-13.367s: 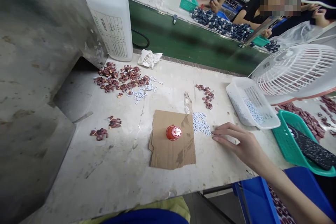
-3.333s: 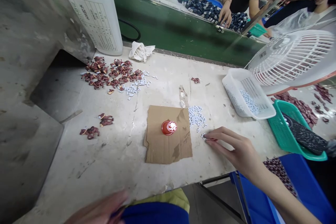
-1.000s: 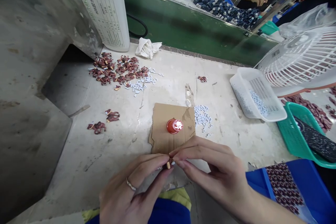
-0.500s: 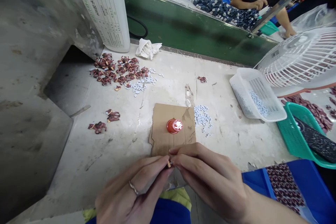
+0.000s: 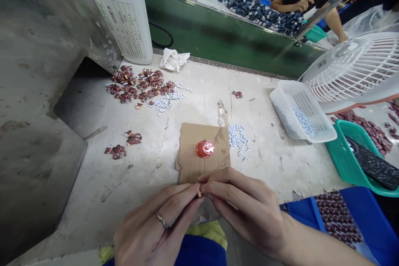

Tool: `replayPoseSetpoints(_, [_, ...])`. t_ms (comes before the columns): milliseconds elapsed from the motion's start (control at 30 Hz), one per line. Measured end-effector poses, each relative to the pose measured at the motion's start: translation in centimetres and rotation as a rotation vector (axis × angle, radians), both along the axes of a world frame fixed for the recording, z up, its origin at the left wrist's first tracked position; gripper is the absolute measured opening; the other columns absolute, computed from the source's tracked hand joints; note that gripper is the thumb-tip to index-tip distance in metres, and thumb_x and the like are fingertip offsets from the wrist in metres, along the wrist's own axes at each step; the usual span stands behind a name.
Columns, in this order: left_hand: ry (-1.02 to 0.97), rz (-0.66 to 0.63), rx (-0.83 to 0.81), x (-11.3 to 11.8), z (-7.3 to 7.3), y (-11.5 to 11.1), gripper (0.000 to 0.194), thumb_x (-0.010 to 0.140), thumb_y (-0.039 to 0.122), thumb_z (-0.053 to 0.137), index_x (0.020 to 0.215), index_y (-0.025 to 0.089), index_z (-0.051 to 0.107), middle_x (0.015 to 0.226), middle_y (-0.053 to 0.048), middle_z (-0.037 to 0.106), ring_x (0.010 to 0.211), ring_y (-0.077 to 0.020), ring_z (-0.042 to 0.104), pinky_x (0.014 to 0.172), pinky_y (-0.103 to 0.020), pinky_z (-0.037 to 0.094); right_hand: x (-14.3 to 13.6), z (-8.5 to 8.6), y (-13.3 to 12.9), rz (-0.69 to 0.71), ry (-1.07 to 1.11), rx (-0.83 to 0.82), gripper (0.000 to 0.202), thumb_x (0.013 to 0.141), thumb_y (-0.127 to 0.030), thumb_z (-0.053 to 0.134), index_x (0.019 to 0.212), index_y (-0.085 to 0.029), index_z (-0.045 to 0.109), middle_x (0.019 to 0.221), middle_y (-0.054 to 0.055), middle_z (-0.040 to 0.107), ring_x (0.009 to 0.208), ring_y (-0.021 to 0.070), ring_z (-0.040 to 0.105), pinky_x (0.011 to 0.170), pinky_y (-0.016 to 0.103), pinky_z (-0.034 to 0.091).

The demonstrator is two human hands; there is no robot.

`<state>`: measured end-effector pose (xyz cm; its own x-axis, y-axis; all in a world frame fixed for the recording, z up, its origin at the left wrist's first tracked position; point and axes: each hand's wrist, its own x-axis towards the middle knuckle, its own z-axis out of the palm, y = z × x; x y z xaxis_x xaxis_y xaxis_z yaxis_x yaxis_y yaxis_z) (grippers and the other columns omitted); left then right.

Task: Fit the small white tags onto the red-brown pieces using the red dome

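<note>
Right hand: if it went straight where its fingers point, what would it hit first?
Probably the small tan-and-brown piece, then the left hand holding it; depth there is hard to judge.

Cup on cardboard mid-table, left hand and right hand meeting in front of the cup with a small part between them, loose bits along the cardboard's right edge, two figures well to its left. Back left: figure pile, more bits at its front right, bottle behind, rag right of the bottle. Right: basket holding bits, fan behind it, second basket front right with a phone in it, tray of parts nearer still.
</note>
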<state>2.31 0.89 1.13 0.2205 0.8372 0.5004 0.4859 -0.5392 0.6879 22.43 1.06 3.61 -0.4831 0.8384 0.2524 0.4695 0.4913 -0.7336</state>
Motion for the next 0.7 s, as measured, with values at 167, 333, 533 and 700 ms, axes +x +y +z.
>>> replayPoseSetpoints(167, [-0.012,0.019,-0.024,-0.1,-0.2,-0.1,0.016,0.091,0.012,0.068,0.106,0.018,0.07,0.099,0.007,0.077,0.084,0.0029,0.071,0.1,0.001,0.048,0.2,-0.2,-0.4,-0.006,0.015,-0.067,0.029,0.099,-0.003,0.056,0.125,-0.015,0.06,0.108,0.009,0.068,0.099,0.015,0.069,0.082,0.024,0.06])
replayPoseSetpoints(333, [0.058,0.028,-0.088,-0.3,0.0,-0.6,0.022,0.093,0.018,0.067,0.114,0.024,0.066,0.103,0.01,0.076,0.084,0.0032,0.071,0.098,0.0,0.048,0.3,0.2,-0.5,-0.143,0.132,-0.224,0.048,0.093,-0.017,0.072,0.135,-0.023,0.051,0.109,0.004,0.065,0.101,0.0156,0.066,0.087,0.028,0.06])
replayPoseSetpoints(533, [0.154,0.148,-0.119,0.0,0.6,-1.0,0.018,0.098,0.025,0.06,0.114,0.028,0.064,0.1,0.012,0.076,0.078,-0.001,0.073,0.084,-0.007,0.055,0.0,1.1,0.6,-0.091,0.209,-0.492,0.029,0.094,-0.018,0.072,0.121,-0.026,0.063,0.111,-0.001,0.069,0.102,0.0112,0.067,0.091,0.025,0.057])
replayPoseSetpoints(700, [0.169,0.156,-0.065,-0.6,0.4,-1.0,0.028,0.093,0.022,0.067,0.121,0.021,0.064,0.105,0.005,0.076,0.085,-0.006,0.074,0.083,-0.013,0.057,-0.8,1.7,2.7,-0.012,0.183,-0.385,0.01,0.092,-0.017,0.073,0.101,-0.02,0.071,0.096,0.0,0.071,0.089,0.012,0.066,0.08,0.027,0.056])
